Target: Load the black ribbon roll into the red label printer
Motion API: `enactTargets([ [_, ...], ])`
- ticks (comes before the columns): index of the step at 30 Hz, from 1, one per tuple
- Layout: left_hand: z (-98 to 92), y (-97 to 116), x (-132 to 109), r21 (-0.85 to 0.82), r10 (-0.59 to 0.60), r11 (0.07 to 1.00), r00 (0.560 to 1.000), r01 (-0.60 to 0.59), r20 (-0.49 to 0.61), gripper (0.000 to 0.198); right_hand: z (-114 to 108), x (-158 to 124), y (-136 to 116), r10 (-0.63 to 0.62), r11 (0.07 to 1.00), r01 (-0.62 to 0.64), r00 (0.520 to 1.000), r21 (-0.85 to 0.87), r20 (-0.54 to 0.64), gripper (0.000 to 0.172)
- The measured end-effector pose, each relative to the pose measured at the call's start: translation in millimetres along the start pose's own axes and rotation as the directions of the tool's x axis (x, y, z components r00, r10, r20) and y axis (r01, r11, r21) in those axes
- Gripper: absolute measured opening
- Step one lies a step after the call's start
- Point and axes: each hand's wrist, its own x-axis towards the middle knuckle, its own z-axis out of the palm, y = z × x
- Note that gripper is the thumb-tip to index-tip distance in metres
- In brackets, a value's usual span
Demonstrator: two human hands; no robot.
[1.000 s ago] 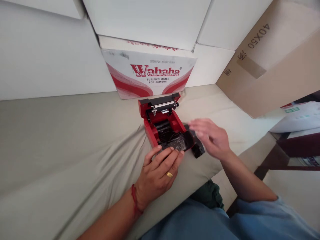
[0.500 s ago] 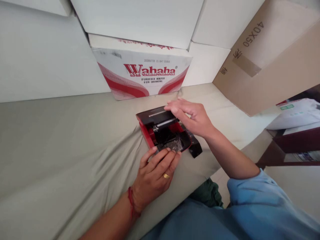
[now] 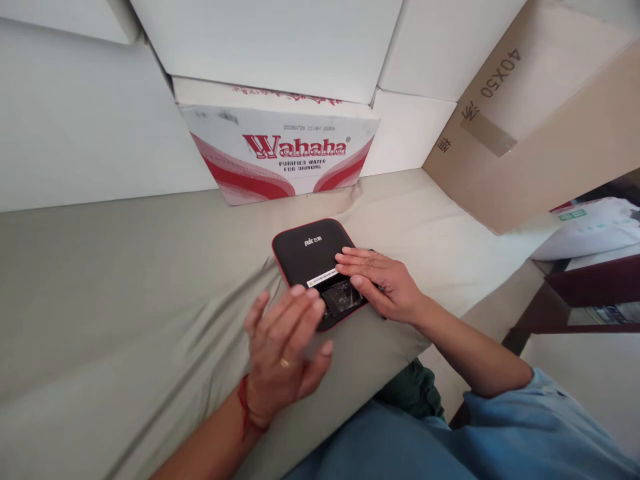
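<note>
Head view: red-edged black device (image 3: 311,257) lay flat on the cloth (image 3: 150,280), lid down, long axis running roughly 11 to 5 o'clock, glossy dark panel (image 3: 345,297) at its near end. It sat at about 1 o'clock from the left hand (image 3: 285,350) and between 9 and 10 o'clock from the right hand (image 3: 387,287). Right was the nearer: fingers flat and side by side over the lid's 3 o'clock edge, apparently touching, thumb apart over the panel, pinching nothing. Left was blurred, fingers loosely spread, nothing gripped, fingertips just over the device's 7 o'clock corner; couldn't tell if they touched. Water carton (image 3: 280,167) stood beyond the device at 12 o'clock, brown carton (image 3: 540,133) at 2.
</note>
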Motion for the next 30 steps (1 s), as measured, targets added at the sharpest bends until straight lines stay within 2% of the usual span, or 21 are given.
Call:
enactTargets([
  [2, -3.4, -11.2, 1.2, -0.031, -0.126, 0.991, 0.991, 0.128, 0.036, 0.062, 2.1, -1.1, -2.2, 0.014, 1.000, -0.013, 1.000, 0.012, -0.020, 0.035],
  [4, -4.3, -20.5, 3.4, -0.078, -0.192, 0.977, 0.979, 0.197, 0.067, 0.054, 4.4, -2.9, -3.9, 0.021, 1.000, -0.021, 0.999, 0.018, -0.035, 0.036],
  [12, 1.5, -30.9, 9.4, -0.186, -0.220, 0.957, 0.975, 0.223, 0.036, 0.042, 5.4, -3.0, -5.6, 0.036, 0.999, -0.037, 0.999, -0.014, -0.040, 0.033],
  [14, 0.7, -31.2, 8.6, -0.220, -0.234, 0.945, 0.971, 0.240, 0.054, 0.043, 5.6, -6.0, -10.6, 0.035, 0.997, -0.039, 0.998, -0.069, -0.051, 0.033],
  [16, 0.9, -31.9, 5.9, -0.262, -0.295, 0.916, 0.953, 0.303, 0.069, 0.048, 6.4, -12.7, -18.1, 0.009, 0.993, -0.019, 0.996, -0.120, -0.086, 0.033],
  [18, 3.6, -33.9, 1.9, -0.347, -0.420, 0.834, 0.902, 0.428, 0.103, 0.065, 6.8, -22.5, -26.0, -0.051, 0.986, 0.031, 0.991, -0.162, -0.123, 0.034],
  [19, 5.7, -35.5, -0.1, -0.420, -0.489, 0.760, 0.862, 0.496, 0.133, 0.078, 6.7, -28.0, -29.5, -0.086, 0.982, 0.061, 0.988, -0.181, -0.131, 0.035],
  [22, 12.8, -41.2, -4.4, -0.650, -0.602, 0.440, 0.740, 0.620, 0.299, 0.108, 5.1, -43.6, -35.9, -0.157, 0.964, 0.126, 0.980, -0.233, -0.120, 0.039],
  [24, 15.3, -44.2, -5.5, -0.711, -0.602, 0.274, 0.692, 0.648, 0.398, 0.116, 3.9, -51.3, -36.6, -0.163, 0.958, 0.132, 0.981, -0.254, -0.105, 0.039],
  [25, 15.5, -45.2, -5.8, -0.717, -0.597, 0.231, 0.678, 0.658, 0.429, 0.118, 3.5, -53.9, -36.3, -0.162, 0.957, 0.131, 0.982, -0.260, -0.102, 0.039],
  [27, 14.5, -46.6, -6.8, -0.709, -0.600, 0.213, 0.662, 0.673, 0.449, 0.122, 3.4, -56.9, -34.8, -0.159, 0.957, 0.128, 0.982, -0.262, -0.100, 0.038],
  [30, 11.8, -47.6, -9.0, -0.645, -0.611, 0.307, 0.665, 0.700, 0.430, 0.126, 3.9, -57.4, -32.5, -0.153, 0.960, 0.124, 0.983, -0.250, -0.101, 0.041],
])
